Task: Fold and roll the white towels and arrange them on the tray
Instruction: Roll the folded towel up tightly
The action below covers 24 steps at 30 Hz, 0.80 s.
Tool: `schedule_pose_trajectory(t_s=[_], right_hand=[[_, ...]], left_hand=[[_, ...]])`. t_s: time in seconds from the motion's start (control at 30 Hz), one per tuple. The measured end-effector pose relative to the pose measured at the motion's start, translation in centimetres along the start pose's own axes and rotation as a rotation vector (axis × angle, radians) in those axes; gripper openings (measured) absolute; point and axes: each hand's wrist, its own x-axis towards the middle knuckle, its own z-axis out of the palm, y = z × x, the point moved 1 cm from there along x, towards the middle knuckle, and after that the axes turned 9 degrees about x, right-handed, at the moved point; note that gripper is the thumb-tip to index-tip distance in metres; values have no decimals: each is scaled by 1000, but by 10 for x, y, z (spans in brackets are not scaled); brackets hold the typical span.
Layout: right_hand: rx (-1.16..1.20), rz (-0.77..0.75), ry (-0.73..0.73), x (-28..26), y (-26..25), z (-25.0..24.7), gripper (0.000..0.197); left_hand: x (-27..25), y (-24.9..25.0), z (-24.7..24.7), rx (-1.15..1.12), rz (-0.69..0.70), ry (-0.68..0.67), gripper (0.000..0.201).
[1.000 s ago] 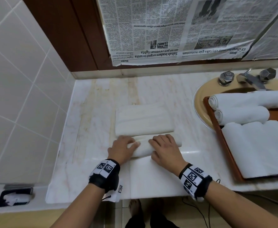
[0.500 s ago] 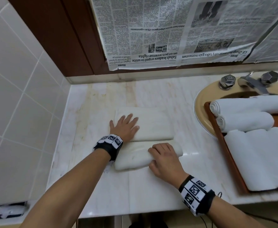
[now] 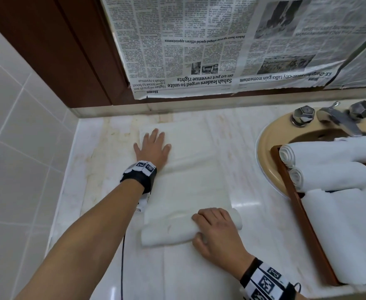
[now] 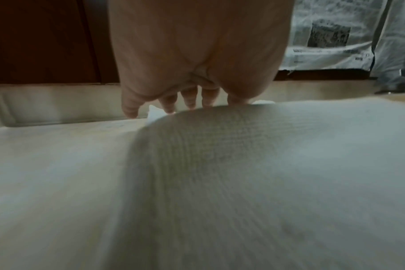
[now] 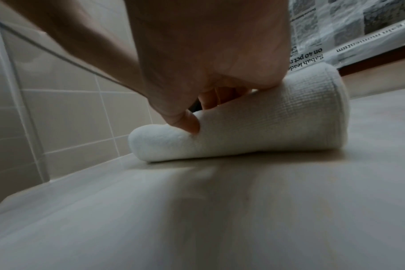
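A folded white towel point(image 3: 190, 169) lies flat on the marble counter, its near end wound into a roll point(image 3: 167, 232). My left hand point(image 3: 154, 146) lies flat with spread fingers on the towel's far left part; the left wrist view shows its fingers point(image 4: 169, 102) straight over the cloth point(image 4: 243, 164). My right hand point(image 3: 216, 230) grips the right part of the roll, and the right wrist view shows its thumb point(image 5: 187, 124) and curled fingers pressing into the roll point(image 5: 254, 127). On the wooden tray point(image 3: 290, 191) lie two rolled towels point(image 3: 329, 176) and a folded one point(image 3: 351, 230).
The tray sits over a beige sink point(image 3: 268, 135) with a chrome tap point(image 3: 338, 118) at the right. A tiled wall point(image 3: 21, 148) bounds the counter on the left. Newspaper point(image 3: 221, 44) covers the mirror behind. The counter's front edge is close below my arms.
My left hand left the roll and reached forward to lie flat on the towel's far part. My right hand stayed on the roll, which now sits farther from the flat end.
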Motion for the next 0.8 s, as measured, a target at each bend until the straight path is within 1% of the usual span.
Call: schedule_pose_trajectory(t_s=[0.07,0.13,0.17,0.2,0.23,0.3,0.5,0.6,0.7,0.73,0.8], right_hand=[[7,21,-21,4,1,-2,33],[22,38,-49,9,2,-4,33],[26,42,-67,12,2,-5,33],[26,44,-81,13,2,-6,33],[25,47,-94,14,2,-7,33],[28,60,-108,13,0,-8,34],[24,85,-134,9,-5,-10,38],[36,116,-203,12,-4,-13,53],[39,142,-329,17,-1,-21,70],[39,154,-360,20,0,-24,70],[57,184,-406,25,1,-29,66]], left_hand=[[-13,-1,3,-62,12,106,51],[-35,-1,9,-118,79,205,49],[-47,0,12,-121,132,225,53],[-57,2,17,-94,186,210,58],[-67,5,21,-40,222,148,59],[-77,8,30,57,225,9,53],[-66,-1,34,112,246,-124,53],[-76,4,26,2,236,-151,55],[-114,2,12,-138,283,-83,66],[-134,-1,8,-205,310,-91,68],[-175,-7,5,-289,350,-190,66]])
